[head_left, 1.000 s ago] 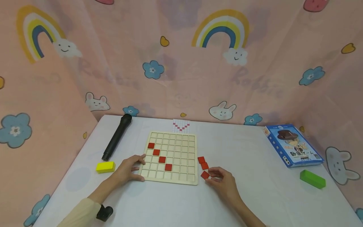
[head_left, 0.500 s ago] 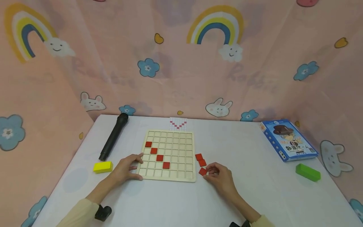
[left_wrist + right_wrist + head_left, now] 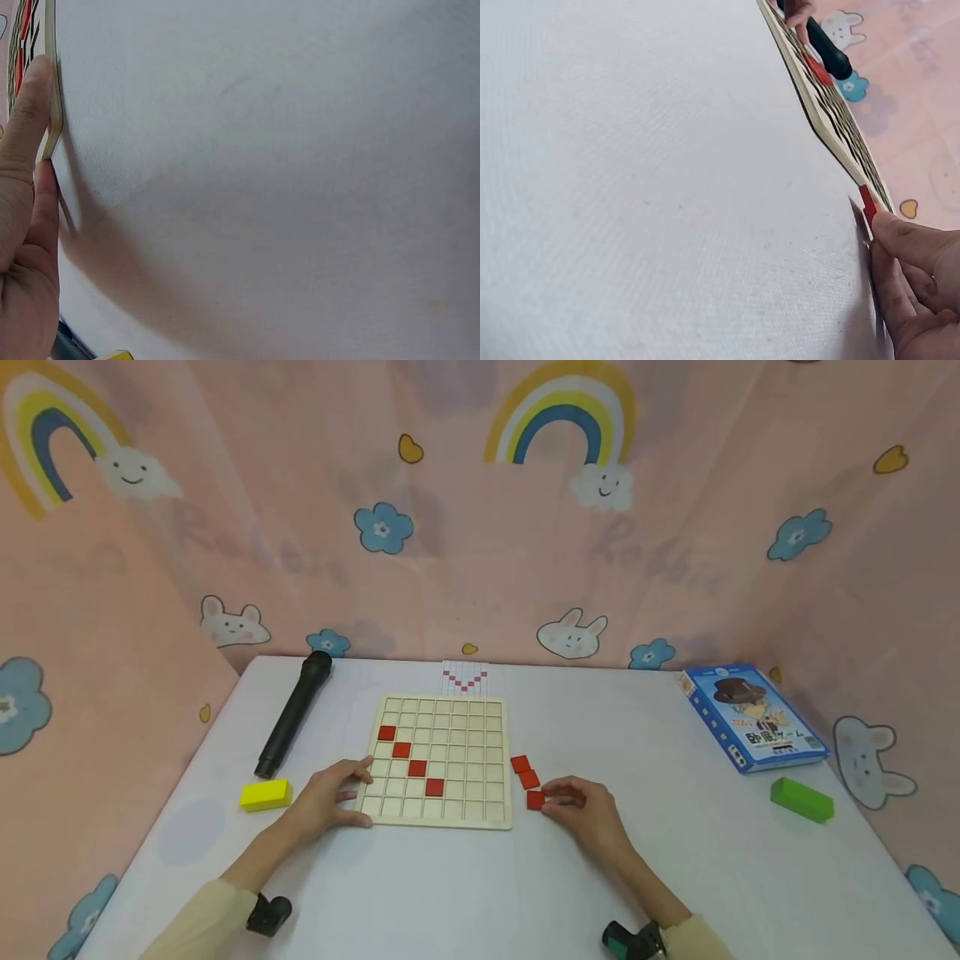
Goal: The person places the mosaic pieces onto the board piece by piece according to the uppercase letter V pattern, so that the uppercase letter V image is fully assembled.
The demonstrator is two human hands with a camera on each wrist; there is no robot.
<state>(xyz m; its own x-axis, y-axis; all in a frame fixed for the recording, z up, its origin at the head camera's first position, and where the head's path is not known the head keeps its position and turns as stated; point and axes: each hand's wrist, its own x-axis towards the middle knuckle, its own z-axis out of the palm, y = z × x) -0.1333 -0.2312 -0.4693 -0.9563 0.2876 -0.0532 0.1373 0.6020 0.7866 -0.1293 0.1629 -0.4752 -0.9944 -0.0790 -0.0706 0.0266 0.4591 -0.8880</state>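
Observation:
In the head view a cream square-grid board (image 3: 438,727) lies flat on the table. Four-sided red tiles fill several cells in a diagonal, one of them a red tile (image 3: 434,787) toward the front. My left hand (image 3: 322,797) holds the board's left edge, its thumb near the front corner; the left wrist view shows its fingers against the board's rim (image 3: 52,120). Right of the board, my right hand (image 3: 592,818) pinches a red tile (image 3: 535,800) between thumb and fingers. Two more loose tiles, including a red tile (image 3: 521,764), lie just beyond it.
A small pattern card (image 3: 465,677) stands behind the board. At left are a black microphone (image 3: 294,714) and a yellow block (image 3: 266,795). A blue game box (image 3: 753,717) and a green block (image 3: 802,800) are at right. Patterned pink cloth (image 3: 480,568) encloses the table.
The tile at my right hand has turned from a diamond slant to nearly square with the board, as my fingers close on it. My left hand stays on the board; the head view has shifted.

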